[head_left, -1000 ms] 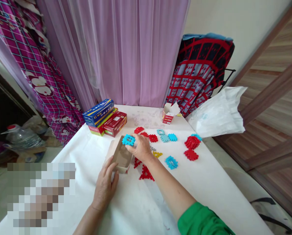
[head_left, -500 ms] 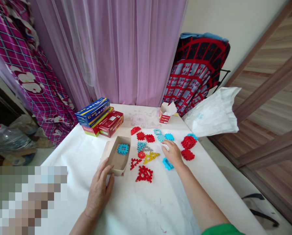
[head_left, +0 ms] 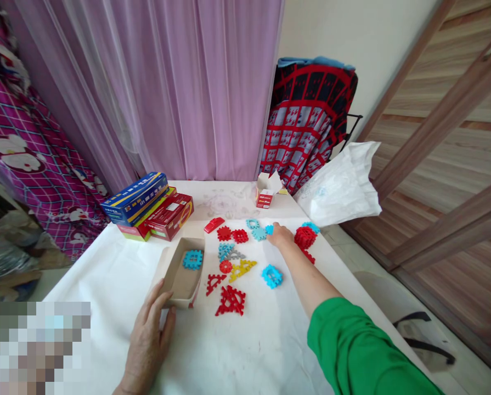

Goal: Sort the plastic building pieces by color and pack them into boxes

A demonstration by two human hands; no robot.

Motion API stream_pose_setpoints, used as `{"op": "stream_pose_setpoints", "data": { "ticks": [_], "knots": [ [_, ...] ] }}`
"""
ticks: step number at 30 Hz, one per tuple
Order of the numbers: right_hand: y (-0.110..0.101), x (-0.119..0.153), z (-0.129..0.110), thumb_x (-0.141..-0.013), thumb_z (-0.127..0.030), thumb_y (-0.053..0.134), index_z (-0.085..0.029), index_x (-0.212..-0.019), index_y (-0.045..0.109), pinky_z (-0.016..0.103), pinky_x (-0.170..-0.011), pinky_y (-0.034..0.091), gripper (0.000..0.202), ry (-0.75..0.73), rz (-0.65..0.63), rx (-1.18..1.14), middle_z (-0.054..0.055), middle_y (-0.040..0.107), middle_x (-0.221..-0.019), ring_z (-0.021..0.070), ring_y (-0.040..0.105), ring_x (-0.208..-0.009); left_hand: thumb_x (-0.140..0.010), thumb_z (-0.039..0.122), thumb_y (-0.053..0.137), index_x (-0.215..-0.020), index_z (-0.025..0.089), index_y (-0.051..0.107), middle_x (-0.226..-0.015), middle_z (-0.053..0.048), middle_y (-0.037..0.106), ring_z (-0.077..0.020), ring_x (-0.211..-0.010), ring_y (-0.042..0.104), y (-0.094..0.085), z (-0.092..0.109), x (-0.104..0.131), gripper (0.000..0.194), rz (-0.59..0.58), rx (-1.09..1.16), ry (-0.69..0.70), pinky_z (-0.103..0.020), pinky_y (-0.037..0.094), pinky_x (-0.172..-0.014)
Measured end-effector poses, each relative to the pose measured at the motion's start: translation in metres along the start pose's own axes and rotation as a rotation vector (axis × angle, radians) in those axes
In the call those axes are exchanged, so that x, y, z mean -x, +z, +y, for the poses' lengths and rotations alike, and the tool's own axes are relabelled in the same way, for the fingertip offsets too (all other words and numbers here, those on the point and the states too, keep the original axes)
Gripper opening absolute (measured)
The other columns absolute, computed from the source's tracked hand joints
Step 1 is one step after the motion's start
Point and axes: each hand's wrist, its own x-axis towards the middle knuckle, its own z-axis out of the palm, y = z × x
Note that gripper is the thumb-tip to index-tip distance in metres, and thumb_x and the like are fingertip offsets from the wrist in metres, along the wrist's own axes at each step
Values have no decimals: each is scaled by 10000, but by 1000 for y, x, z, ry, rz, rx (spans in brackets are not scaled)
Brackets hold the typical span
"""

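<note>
My left hand [head_left: 152, 334] is at the near left corner of an open cardboard box [head_left: 174, 273], fingers along its side and thumb by the front wall. Inside that box lies a blue toothed square block [head_left: 193, 260]. At the far right part of the table, my right hand [head_left: 281, 236] has its fingertips closed on a blue toothed piece [head_left: 269, 230], which they partly cover. Pale blue pieces [head_left: 259, 234] lie just left of it. Nearer to me are another blue block [head_left: 272, 277], a yellow triangle piece [head_left: 242, 270] and red pieces [head_left: 231, 300].
Blue [head_left: 136, 196] and red boxes [head_left: 171, 216] are stacked at the back left. A small open box [head_left: 265, 192] stands at the back. Stacked red gears [head_left: 305, 237] lie right of my right hand, and a white bag [head_left: 339, 184] hangs past the table's right edge.
My right hand has reached farther forward, onto the blue toothed piece. The view has turned somewhat to the right. My left hand stays at the box.
</note>
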Motion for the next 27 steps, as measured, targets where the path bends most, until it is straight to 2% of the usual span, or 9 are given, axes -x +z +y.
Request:
{"op": "stream_pose_setpoints", "data": {
  "ticks": [6,11,17,21,25,27],
  "knots": [
    [5,-1,4,-869,-286,604,-159,-1233,580,346,-854,478,386,-9,25,-8,179,656,-1158,286,633,-1098,-927,275,486,-1219,210,510,-1419,-159,510,-274,-1270,557,-2,1,-1,300,0,3,5,-442,530,-1006],
    [8,6,9,-884,-298,584,-151,-1307,531,334,-868,467,451,-3,77,-36,179,660,-1155,280,640,-1088,-924,278,493,-1225,217,509,-1430,-150,504,-274,-1278,551,0,1,0,308,6,16,-10,-449,525,-1014],
    [-5,31,11,-896,-345,560,-187,-1334,522,328,-882,470,467,-56,155,-151,138,683,-1173,264,640,-1096,-923,272,488,-1221,226,519,-1437,-133,502,-265,-1298,534,1,1,-1,303,18,52,-14,-451,510,-1038],
    [-20,67,-11,-836,-334,617,-228,-1274,568,328,-883,490,454,-276,143,-431,77,708,-1153,236,659,-1046,-912,235,506,-1227,226,517,-1442,-134,499,-260,-1295,539,0,5,-2,315,11,62,-7,-443,519,-1028],
    [-32,114,-59,-768,-272,668,-249,-1232,598,315,-861,506,470,-665,58,-604,38,716,-1138,208,670,-987,-911,203,501,-1221,215,515,-1446,-151,492,-261,-1313,522,-2,7,-2,310,10,51,-10,-445,509,-1036],
    [-36,135,-85,-744,-253,680,-249,-1240,597,313,-841,511,503,-799,22,-603,34,713,-1144,209,670,-980,-909,199,500,-1221,215,515,-1446,-152,491,-263,-1321,515,-2,7,-2,313,7,47,-19,-449,505,-1040]
  ]
}}
